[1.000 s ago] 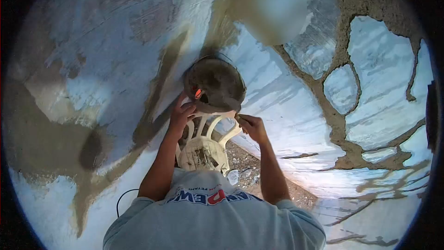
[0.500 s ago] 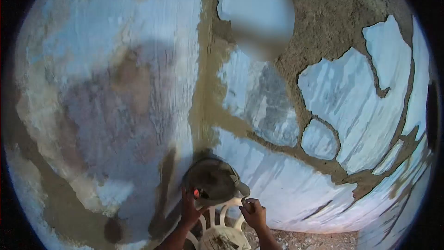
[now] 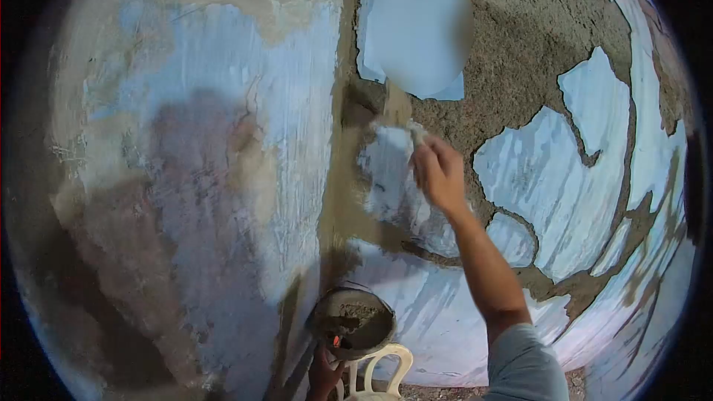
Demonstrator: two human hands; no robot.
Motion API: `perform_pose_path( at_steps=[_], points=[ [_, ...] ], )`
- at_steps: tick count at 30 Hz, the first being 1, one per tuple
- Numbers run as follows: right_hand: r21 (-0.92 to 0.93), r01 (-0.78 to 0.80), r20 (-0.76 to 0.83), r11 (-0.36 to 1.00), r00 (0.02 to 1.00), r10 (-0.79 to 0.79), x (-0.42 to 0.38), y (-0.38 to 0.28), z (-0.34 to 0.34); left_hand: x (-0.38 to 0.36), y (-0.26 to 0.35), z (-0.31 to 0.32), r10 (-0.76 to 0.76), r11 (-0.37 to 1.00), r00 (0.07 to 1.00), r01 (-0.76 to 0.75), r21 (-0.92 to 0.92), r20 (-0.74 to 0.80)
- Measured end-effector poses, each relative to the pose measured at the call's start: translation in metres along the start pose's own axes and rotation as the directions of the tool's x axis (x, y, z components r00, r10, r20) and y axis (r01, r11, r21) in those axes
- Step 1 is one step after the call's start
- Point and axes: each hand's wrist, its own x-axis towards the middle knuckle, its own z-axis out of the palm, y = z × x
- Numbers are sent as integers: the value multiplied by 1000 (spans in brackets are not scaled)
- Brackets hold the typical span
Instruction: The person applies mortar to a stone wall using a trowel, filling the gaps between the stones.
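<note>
My right hand (image 3: 440, 171) is raised and closed around the handle of a putty knife (image 3: 399, 108). Its blade lies over the wall near the inner corner, just below a pale blue patch of old paint (image 3: 405, 22). Low in view, my left hand (image 3: 324, 371) grips the near side of a round, dark bucket (image 3: 315, 321). Wet grey mortar (image 3: 364, 315) fills part of the bucket, and a small orange-red piece (image 3: 337, 341) shows at its near side. Most of my left fingers are hidden by the bucket.
A cream plastic chair (image 3: 405, 360) stands right below the bucket. The left wall (image 3: 290, 148) meets the right one in a mortar-smeared corner (image 3: 336, 208). Rough bare render (image 3: 535, 37) and mortar-filled cracks run between blue patches. Rubble (image 3: 445, 394) lies on the floor.
My right hand has moved up from the bucket's rim to the wall with the putty knife. The bucket, still in my left hand, sits lower in view.
</note>
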Motion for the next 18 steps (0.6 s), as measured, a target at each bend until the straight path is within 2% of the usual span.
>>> perform_pose_path(
  at_steps=[2,3,4,7,8,11,14,17,18],
  points=[
    [-179,166,4,970,986,-168,75,-12,0,1,-13,8,-52,997,995,56,-45,84],
    [-7,120,-39,993,992,-120,102,-28,11,3,-5,3,-83,994,988,91,-60,129],
    [19,71,-44,997,997,-70,128,-46,14,2,43,-27,-124,989,976,137,-61,180],
    [-57,78,-15,995,997,-79,199,-78,22,5,-6,16,-1,998,1000,1,-68,-3],
    [-89,96,-32,991,995,-99,218,-84,27,4,-5,13,13,999,1000,-14,-49,-25],
    [-32,116,-21,993,993,-117,268,-85,38,6,28,-13,10,1000,1000,-11,-25,-22],
    [-213,106,-87,971,988,-127,295,-85,48,3,37,-20,4,1000,1000,-4,-22,-16],
    [-313,187,-84,931,971,-223,295,-94,59,2,39,-22,5,1000,1000,-5,-18,-15],
    [-423,199,-61,884,967,-247,301,-94,60,2,40,-23,5,1000,1000,-5,-18,-14]
  ],
)
